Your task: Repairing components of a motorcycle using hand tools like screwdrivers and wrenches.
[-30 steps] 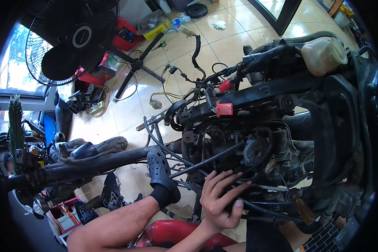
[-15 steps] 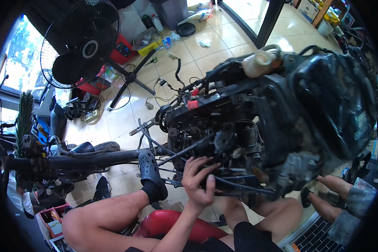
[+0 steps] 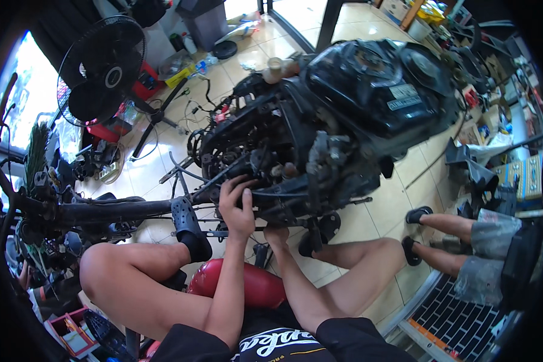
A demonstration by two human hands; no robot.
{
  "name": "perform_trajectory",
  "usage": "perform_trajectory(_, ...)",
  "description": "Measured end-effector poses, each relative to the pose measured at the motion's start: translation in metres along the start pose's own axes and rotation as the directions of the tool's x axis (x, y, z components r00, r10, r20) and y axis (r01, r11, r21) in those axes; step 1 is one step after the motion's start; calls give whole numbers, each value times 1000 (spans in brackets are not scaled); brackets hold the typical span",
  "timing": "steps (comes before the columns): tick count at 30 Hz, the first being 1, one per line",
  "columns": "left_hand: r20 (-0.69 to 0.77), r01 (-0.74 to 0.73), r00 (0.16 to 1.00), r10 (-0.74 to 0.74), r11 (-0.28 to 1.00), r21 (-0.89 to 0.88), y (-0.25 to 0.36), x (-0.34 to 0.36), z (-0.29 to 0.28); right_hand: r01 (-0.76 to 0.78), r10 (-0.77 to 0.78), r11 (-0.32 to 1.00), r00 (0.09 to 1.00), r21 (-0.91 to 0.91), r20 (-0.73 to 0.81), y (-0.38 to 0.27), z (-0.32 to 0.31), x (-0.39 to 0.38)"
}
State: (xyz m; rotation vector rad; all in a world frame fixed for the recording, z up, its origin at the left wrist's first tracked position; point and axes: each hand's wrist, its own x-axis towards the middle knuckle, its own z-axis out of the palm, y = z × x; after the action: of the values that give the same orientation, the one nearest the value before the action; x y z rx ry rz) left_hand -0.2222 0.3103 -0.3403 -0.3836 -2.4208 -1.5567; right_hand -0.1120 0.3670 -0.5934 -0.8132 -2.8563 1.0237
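Note:
A stripped motorcycle frame [image 3: 271,208] lies across the space before me, with dark mechanical parts and loose wires in it. Its black fuel tank [image 3: 368,90] sits at the far right end. My left hand [image 3: 238,208] rests against the near side of the frame, fingers spread and thumb apart, holding nothing that I can see. Just right of it, my right hand [image 3: 276,234] reaches up beneath the frame's near lower edge. The frame hides its fingers and whatever they touch. A red rounded seat [image 3: 244,283] lies between my legs.
A black standing fan [image 3: 105,78] is at the far left. A long dark tube [image 3: 120,210] extends leftward from the frame. At right, another person's legs [image 3: 446,241] stand near a dark tiled mat [image 3: 449,317]. Parts and tools crowd the right-hand wall.
My view has swung to the right, so the tank and frame appear farther left. My right hand now shows under the frame's edge. The left hand stays against the frame.

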Motion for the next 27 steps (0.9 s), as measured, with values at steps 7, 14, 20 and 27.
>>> perform_trajectory(7,-3,-29,1000,28,999,-32,-4,-7,10,-219,255,964,920,-149,297,-36,-127,-45)
perform_trajectory(14,67,-16,998,15,1000,15,9,-10,4,-173,150,984,929,38,339,-47,-334,-107)
perform_trajectory(20,90,164,984,-152,976,-142,66,1,-16,-193,162,685,981,703,111,-62,-437,-156)
perform_trajectory(27,562,423,827,-24,683,-595,157,-4,-46,-45,118,523,993,851,-19,-96,-417,-174)
